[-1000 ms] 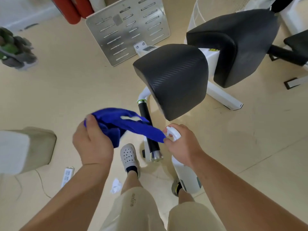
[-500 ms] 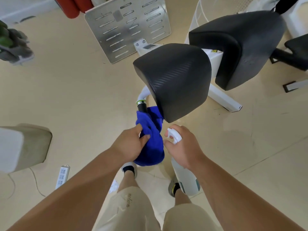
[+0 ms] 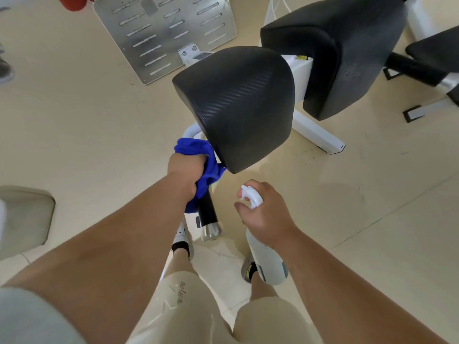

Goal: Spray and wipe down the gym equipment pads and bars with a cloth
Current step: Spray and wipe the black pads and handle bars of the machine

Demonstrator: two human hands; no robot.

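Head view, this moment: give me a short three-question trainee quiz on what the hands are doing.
1. True or false: the left hand grips the blue cloth around the black handle bar.
2. What does the right hand hold? A) white spray bottle B) a brush C) nothing
3. Fill in: the cloth lies beside the near tip of the nearest black ____.
Key: 1 true; 2 A; 3 pad.

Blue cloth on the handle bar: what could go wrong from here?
The left hand grips the blue cloth bunched round the handle bar, close under the front pad, so knuckles may knock it. The spray bottle in the right hand seems aimed toward that hand; a squeeze might wet skin.
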